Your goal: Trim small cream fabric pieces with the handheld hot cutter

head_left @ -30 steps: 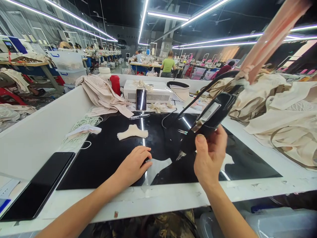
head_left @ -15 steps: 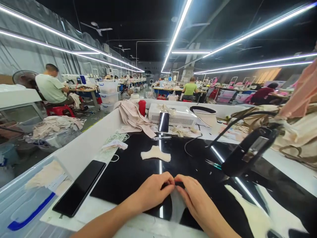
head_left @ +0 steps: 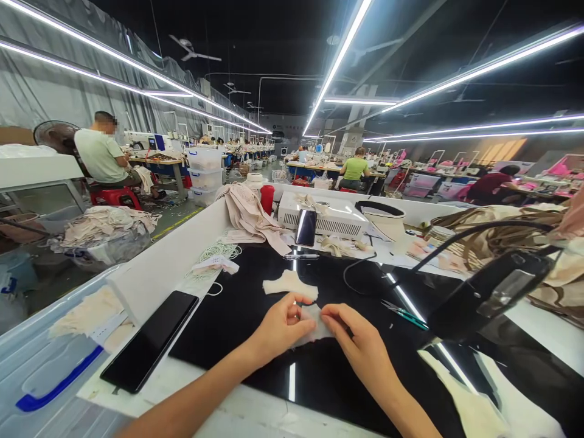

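Observation:
Between my two hands is a small, thin, pale grey-white fabric piece (head_left: 318, 321), held just over a glossy black work surface (head_left: 241, 292). My left hand (head_left: 276, 322) pinches its left side with thumb and fingers. On the other side, the fingertips of my right hand (head_left: 358, 333) are closed on its right edge. Just beyond the fingers lies a cream fabric piece (head_left: 291, 283) with a raised middle and two side arms. Larger cream pieces (head_left: 465, 389) lie at the lower right. Thread snips (head_left: 406, 314) with teal handles rest right of my right hand.
A black phone-like slab (head_left: 150, 340) lies at the left edge, with cord (head_left: 223, 248) behind it. At the back are a white vented box (head_left: 322, 213), an upright phone (head_left: 306, 227) and beige cloth (head_left: 249, 210). A black device (head_left: 493, 292) with a cable stands at right. People sit farther off.
Both hands have moved away from me and drawn apart. The pale fabric, which hung below the joined fingertips, now lies spread between them, close to the cream piece.

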Available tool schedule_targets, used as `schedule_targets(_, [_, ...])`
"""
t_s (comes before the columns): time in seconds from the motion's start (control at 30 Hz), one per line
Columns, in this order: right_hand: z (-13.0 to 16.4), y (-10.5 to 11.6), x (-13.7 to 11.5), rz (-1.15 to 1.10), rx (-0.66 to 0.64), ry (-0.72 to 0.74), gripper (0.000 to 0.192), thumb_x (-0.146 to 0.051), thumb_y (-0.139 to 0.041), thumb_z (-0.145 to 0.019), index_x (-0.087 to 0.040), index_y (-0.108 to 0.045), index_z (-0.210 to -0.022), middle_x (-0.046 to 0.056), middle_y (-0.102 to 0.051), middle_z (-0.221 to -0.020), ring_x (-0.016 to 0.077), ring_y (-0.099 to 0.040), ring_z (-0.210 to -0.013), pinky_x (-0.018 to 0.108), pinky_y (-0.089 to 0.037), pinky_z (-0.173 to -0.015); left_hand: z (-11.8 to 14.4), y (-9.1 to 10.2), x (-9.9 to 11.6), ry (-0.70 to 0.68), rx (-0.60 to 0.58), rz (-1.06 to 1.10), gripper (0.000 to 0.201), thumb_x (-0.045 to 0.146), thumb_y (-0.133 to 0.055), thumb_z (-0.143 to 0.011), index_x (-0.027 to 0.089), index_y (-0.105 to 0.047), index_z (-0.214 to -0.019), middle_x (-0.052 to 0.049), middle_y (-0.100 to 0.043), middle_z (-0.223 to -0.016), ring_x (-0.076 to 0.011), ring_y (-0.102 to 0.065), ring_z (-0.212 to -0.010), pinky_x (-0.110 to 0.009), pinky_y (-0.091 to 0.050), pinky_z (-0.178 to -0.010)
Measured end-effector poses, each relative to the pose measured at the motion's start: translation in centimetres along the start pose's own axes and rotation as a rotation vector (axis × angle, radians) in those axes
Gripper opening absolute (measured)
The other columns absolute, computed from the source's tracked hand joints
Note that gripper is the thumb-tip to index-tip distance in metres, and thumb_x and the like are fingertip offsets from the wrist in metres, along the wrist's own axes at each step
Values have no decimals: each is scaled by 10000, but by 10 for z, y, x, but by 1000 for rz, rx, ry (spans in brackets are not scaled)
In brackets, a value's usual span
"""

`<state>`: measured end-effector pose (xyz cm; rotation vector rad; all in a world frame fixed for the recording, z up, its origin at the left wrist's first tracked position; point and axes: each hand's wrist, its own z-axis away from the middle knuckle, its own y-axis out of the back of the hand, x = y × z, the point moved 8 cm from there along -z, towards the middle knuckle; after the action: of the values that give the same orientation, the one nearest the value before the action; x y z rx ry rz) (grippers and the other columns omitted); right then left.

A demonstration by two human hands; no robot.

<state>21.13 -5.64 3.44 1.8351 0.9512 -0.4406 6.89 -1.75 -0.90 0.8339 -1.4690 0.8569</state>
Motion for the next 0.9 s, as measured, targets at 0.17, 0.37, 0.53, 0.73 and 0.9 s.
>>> schedule_targets(0.17, [-20, -6, -1, 14, 57, 40, 238, -381, -552, -998, -236, -734, -949, 37, -732, -904, 198, -698, -835, 294, -546, -744, -9, 22, 11, -55, 106, -91, 404, 405, -657, -836, 214, -510, -1159, 35, -595, -801, -131, -624, -632, -258, -508, -579])
schedule_targets(0.37, [-52, -20, 2, 98, 102, 39, 324, -401, -483, -1025, -218, -750, -1023, 74, -732, -957, 217, -696, -855, 329, -548, -757, -32, 55, 41, -191, 248, -442, 136, 333, -617, -881, 212, -557, -895, 28, -608, -805, -139, -589, -711, -266, -457, -666])
schedule_targets(0.53, [-75, -38, 12, 260, 115, 17, 335, -342, -448, -1035, -222, -761, -1033, 82, -732, -969, 238, -687, -930, 350, -515, -812, -53, 68, 49, -229, 262, -757, 111, 310, -609, -915, 223, -641, -855, 15, -673, -842, -182, -620, -802, -294, -433, -728])
schedule_targets(0.73, [-81, -57, 26, 452, 78, 3, 292, -258, -483, -1024, -231, -773, -1000, 72, -739, -935, 227, -641, -864, 333, -433, -761, -63, 72, 26, -207, 272, -1006, 118, 276, -587, -953, 223, -663, -881, -9, -691, -912, -200, -641, -872, -299, -448, -775])
schedule_targets(0.9, [-79, -65, 32, 533, 43, -8, 257, -253, -516, -1022, -228, -770, -1000, 60, -728, -933, 230, -606, -868, 330, -367, -725, -67, 69, 16, -199, 245, -1127, 129, 269, -583, -975, 212, -666, -894, -24, -678, -922, -217, -622, -912, -320, -451, -812])
